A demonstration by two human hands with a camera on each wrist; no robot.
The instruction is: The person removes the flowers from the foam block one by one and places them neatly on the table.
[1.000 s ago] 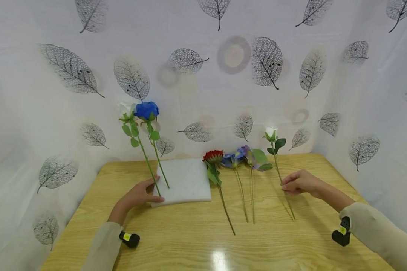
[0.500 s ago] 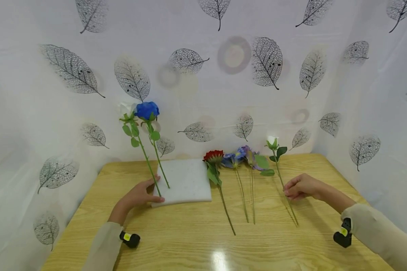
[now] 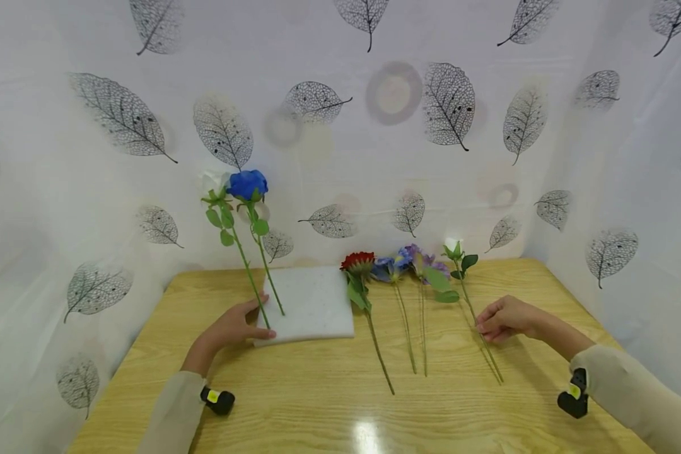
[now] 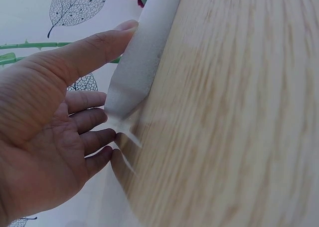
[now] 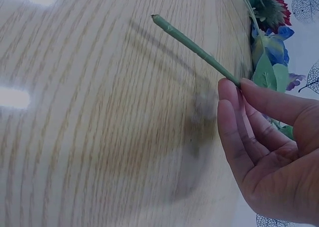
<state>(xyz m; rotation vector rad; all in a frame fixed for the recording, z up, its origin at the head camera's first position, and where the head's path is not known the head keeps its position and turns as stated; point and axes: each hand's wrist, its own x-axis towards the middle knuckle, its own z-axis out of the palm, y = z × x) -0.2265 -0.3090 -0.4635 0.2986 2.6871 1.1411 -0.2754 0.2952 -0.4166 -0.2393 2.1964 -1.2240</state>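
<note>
White foam block, centre-left of frame, steadied by left hand, fingers flat on its edge. Right hand pinches white bud stem, lower right. Step: pickup. Next: lift, tip upright, push the stem end into the foam

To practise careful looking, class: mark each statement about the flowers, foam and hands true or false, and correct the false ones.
1. Two flowers stand upright in the foam. True.
2. The right hand holds the red flower. False: it pinches the white bud's stem.
3. The left hand touches the foam. True.
4. The blue rose lies on the table. False: it stands in the foam.
</note>
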